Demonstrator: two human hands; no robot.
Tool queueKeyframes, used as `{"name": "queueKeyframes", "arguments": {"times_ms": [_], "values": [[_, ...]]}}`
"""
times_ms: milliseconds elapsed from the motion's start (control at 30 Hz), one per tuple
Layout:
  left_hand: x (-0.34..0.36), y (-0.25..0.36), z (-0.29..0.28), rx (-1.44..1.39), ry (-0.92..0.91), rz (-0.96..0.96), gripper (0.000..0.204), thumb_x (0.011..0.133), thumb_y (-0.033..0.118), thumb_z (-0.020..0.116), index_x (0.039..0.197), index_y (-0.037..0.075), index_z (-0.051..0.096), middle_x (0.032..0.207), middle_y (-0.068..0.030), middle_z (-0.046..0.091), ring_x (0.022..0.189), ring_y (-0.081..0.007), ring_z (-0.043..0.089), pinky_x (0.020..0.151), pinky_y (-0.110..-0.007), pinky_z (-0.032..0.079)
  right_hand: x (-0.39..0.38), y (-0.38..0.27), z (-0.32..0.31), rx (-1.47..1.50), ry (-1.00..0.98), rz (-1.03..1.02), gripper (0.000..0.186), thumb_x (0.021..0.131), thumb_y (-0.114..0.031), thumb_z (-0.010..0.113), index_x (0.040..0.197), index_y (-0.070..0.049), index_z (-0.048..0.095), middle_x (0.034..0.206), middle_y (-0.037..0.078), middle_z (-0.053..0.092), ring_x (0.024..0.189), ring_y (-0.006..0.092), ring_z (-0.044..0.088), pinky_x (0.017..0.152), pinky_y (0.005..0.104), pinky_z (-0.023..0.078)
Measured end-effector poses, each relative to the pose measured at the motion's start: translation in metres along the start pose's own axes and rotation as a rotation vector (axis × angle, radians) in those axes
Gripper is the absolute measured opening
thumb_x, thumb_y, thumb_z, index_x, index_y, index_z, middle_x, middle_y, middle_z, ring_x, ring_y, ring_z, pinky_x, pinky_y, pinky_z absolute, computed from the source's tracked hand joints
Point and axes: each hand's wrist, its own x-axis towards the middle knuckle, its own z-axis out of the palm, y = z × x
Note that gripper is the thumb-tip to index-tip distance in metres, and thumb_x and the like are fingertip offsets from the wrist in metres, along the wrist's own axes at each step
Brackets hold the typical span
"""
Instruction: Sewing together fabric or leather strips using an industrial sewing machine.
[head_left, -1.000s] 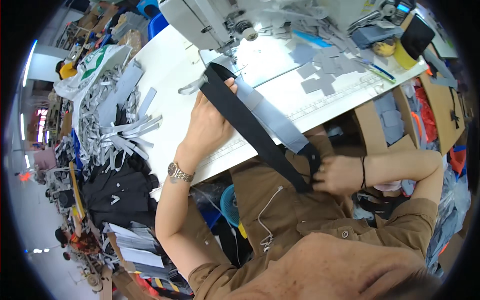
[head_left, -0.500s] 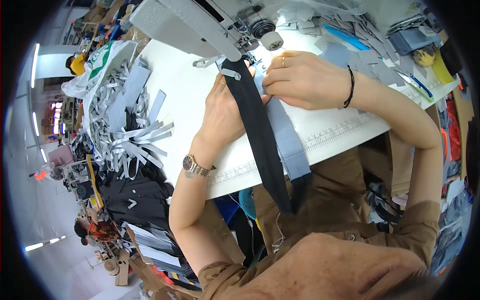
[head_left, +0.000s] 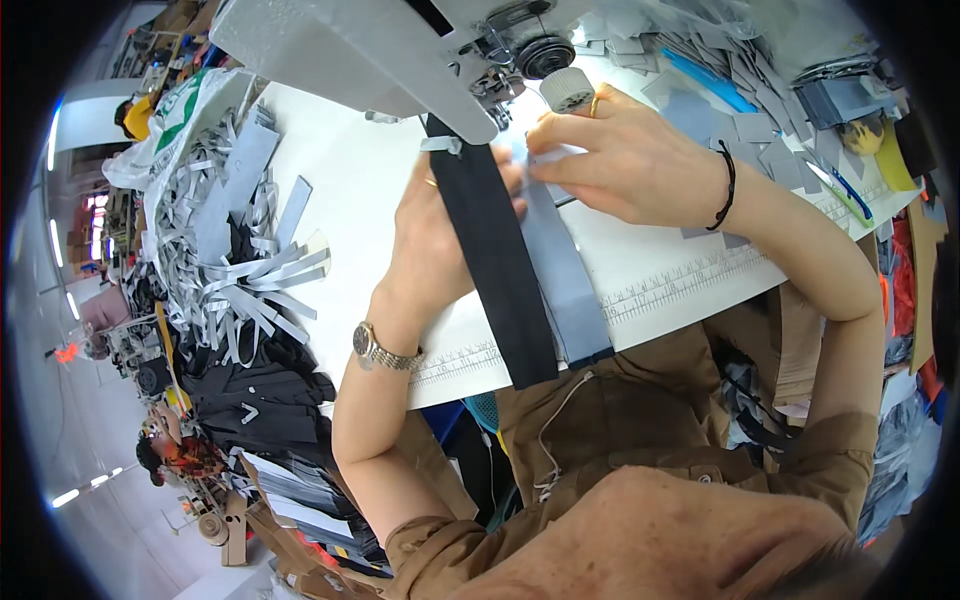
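A black fabric strip (head_left: 495,265) runs from the sewing machine (head_left: 390,60) toward the table's front edge. Beside it on the right, partly overlapped, lies a grey-blue strip (head_left: 567,275) with a dark end. My left hand (head_left: 430,235), watch at its wrist, reaches up on the left, with most of its fingers hidden behind the black strip; a few blurred fingertips show past its right side. My right hand (head_left: 630,160) is bent in a pinch at the grey-blue strip's upper right edge, just below the machine's round knob (head_left: 567,90). Its fingertips are slightly blurred.
A white table (head_left: 660,255) has a printed ruler along its front. Grey strip scraps (head_left: 235,250) heap at left, near black garments (head_left: 260,400). At right lie grey fabric pieces (head_left: 765,95), a blue tool (head_left: 708,80) and scissors (head_left: 840,188).
The black strip's lower end has drawn up from over my lap to the table edge. The grey-blue strip has shifted a little. My right fingers have moved and their grip looks looser.
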Motion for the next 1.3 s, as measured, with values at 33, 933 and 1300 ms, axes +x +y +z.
{"name": "queueKeyframes", "arguments": {"times_ms": [33, 933, 1300], "values": [[-0.002, 0.002, 0.000, -0.037, -0.010, 0.019, 0.042, 0.079, 0.019, 0.081, 0.116, 0.003, 0.068, 0.113, -0.0149, 0.069, 0.105, -0.0341, 0.064, 0.093, -0.042, 0.052, -0.001, 0.001, -0.001, -0.020, -0.032, 0.013, 0.024, 0.084, -0.013, 0.071, 0.108, -0.010, 0.071, 0.121, 0.003, 0.060, 0.106, 0.0198, 0.060, 0.091, 0.0374, 0.043], [0.007, -0.010, -0.007, -0.646, -0.012, -0.682, 0.027, 0.082, 0.010, 0.070, 0.108, 0.002, 0.072, 0.111, -0.0137, 0.070, 0.098, -0.0324, 0.068, 0.092, -0.039, 0.052, -0.007, -0.032, -0.009, 0.119, -0.204, -0.158, 0.037, 0.074, -0.018, 0.075, 0.107, -0.002, 0.068, 0.114, 0.011, 0.062, 0.115, 0.0251, 0.058, 0.108, 0.0475, 0.042], [0.001, -0.007, -0.005, -0.028, -0.047, 0.036, 0.039, 0.081, 0.027, 0.080, 0.109, 0.002, 0.069, 0.111, -0.0118, 0.070, 0.107, -0.0317, 0.066, 0.095, -0.042, 0.053, -0.001, -0.021, -0.002, 0.055, -0.112, -0.061, 0.037, 0.074, -0.025, 0.078, 0.103, -0.004, 0.069, 0.117, 0.010, 0.058, 0.108, 0.0239, 0.061, 0.109, 0.0427, 0.041]]}}
